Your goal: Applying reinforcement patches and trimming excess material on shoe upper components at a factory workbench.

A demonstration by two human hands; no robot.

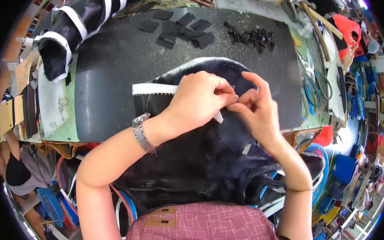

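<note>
A black leather piece (176, 162) with a dark fleecy lining (225, 71) spreads over the near edge of the work board and across my lap. White edging (154, 89) with a toothed border runs along it and passes under my left hand (197, 98). That hand is closed, thumb and fingers pinched together over the piece. Its fingertips meet those of my right hand (260, 108), which pinches with thumb and bent fingers while its index finger arches up. A white strip end (218, 117) pokes out below the fingers. What lies right between the fingertips is hidden.
On the dark board (106, 89) lie loose black patches (175, 30) and a pile of small black metal parts (250, 36). White-edged black leather tubes (75, 25) are stacked at far left. Green-handled scissors (317, 87) and a hammer (321, 22) lie at right.
</note>
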